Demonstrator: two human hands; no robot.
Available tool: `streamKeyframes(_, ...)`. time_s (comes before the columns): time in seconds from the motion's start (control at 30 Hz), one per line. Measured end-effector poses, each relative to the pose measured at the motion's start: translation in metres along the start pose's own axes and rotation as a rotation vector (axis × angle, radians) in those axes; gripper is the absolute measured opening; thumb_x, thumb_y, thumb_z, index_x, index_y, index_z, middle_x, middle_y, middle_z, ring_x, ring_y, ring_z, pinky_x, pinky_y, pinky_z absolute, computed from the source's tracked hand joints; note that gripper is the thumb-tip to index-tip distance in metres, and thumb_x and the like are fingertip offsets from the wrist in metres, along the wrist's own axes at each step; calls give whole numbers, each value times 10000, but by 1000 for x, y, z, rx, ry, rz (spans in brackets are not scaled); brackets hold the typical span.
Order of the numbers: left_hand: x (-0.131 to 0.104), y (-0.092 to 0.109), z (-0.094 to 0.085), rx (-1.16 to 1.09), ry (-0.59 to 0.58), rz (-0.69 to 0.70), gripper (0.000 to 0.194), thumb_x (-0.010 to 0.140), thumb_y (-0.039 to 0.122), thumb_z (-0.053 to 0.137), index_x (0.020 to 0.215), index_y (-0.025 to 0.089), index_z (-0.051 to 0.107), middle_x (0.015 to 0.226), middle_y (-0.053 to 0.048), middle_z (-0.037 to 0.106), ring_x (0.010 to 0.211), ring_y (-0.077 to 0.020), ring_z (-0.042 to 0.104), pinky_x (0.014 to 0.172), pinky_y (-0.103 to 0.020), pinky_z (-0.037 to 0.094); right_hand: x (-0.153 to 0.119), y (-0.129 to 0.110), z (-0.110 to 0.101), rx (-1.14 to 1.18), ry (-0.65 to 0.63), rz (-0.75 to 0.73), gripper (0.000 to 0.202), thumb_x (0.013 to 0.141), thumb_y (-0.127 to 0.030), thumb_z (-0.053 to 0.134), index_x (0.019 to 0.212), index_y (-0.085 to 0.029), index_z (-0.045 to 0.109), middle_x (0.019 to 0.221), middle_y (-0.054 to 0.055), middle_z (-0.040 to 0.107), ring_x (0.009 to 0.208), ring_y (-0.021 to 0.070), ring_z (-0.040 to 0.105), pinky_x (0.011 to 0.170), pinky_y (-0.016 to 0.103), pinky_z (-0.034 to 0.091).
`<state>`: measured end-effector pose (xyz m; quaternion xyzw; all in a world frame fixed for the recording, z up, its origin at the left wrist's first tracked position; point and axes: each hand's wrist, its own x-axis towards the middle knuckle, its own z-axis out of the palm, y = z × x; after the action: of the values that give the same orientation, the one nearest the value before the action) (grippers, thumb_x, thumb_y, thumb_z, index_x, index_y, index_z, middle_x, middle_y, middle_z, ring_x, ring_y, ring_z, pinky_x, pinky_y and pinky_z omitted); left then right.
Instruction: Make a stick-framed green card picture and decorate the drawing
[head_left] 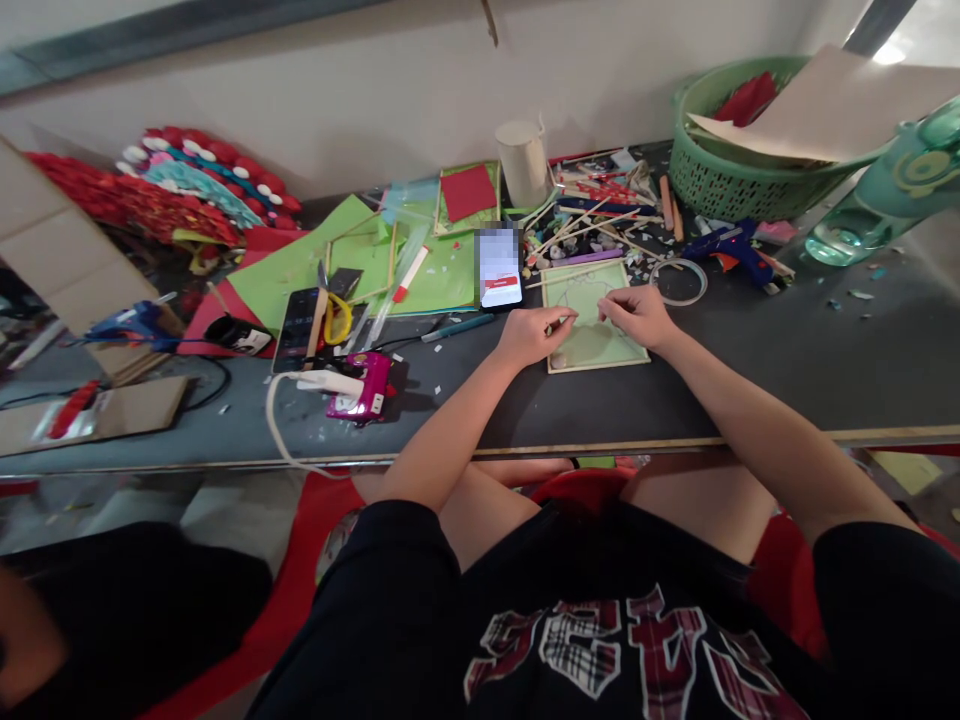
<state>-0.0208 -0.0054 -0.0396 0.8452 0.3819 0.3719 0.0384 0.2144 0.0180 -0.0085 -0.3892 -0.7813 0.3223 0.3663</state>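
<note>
A pale green board with a thin light wooden border (611, 350) lies on the dark table, with faint drawn lines on its surface. Over its left side is my left hand (531, 337), thumb and fingertips pinched together. My right hand (641, 315) hovers over the right side, also in a pinch, its fingertips a short way from the left ones. Whatever sits between the fingers of either hand is too small to make out. A small pale round piece (556, 361) rests at the board's lower left corner. Just beyond the left hand lies a lit phone (500, 290).
A roll of clear tape (699, 288) and a blue glue gun (727, 243) lie to the right, near a green basket (697, 165) and a bottle (847, 220). Sticks and scraps crowd the back. Leftward are green paper (292, 265), a second phone (294, 335) and a pink power adapter (367, 385).
</note>
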Motion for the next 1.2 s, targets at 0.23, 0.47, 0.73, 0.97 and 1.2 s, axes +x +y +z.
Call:
streamKeyframes(0.23, 1, -4, 1, 5, 59, 18, 277, 1017, 293, 572, 994, 166, 818, 702, -30, 780, 567, -121, 693, 550, -221, 446, 1, -1, 0, 8, -19, 27, 496, 858, -563, 533, 629, -154, 698, 443, -29, 444, 457, 103, 377, 535, 291, 282)
streamKeyframes(0.47, 0, -7, 2, 10, 69, 1, 313, 1036, 326, 548, 998, 167, 815, 694, -30, 775, 556, -117, 682, 553, -220, 454, 1, -3, 1, -54, -71, -12, 484, 877, -549, 510, 618, -170, 662, 457, -35, 438, 467, 96, 363, 549, 289, 283)
streamKeyframes(0.73, 1, -6, 0, 25, 54, -6, 379, 1060, 394, 506, 953, 182, 801, 636, -31, 729, 535, -126, 634, 541, -246, 403, 0, -1, 2, -74, -94, -41, 476, 910, -544, 507, 648, -177, 659, 466, -37, 442, 477, 101, 364, 560, 293, 287)
streamKeyframes(0.97, 1, -5, -1, 82, 43, 17, 561, 1086, 439, 391, 649, 190, 639, 544, -27, 623, 514, -131, 585, 525, -266, 342, 0, 1, 1, -93, -78, -48, 487, 913, -554, 522, 632, -179, 656, 469, -35, 437, 490, 103, 371, 560, 291, 286)
streamKeyframes(1.2, 3, -4, 0, 107, 107, 30, 538, 1075, 405, 417, 613, 196, 595, 530, -8, 612, 491, -119, 563, 520, -263, 328, 0, -1, 0, -100, -74, -56, 479, 907, -533, 522, 625, -172, 661, 462, -39, 435, 469, 95, 374, 559, 291, 289)
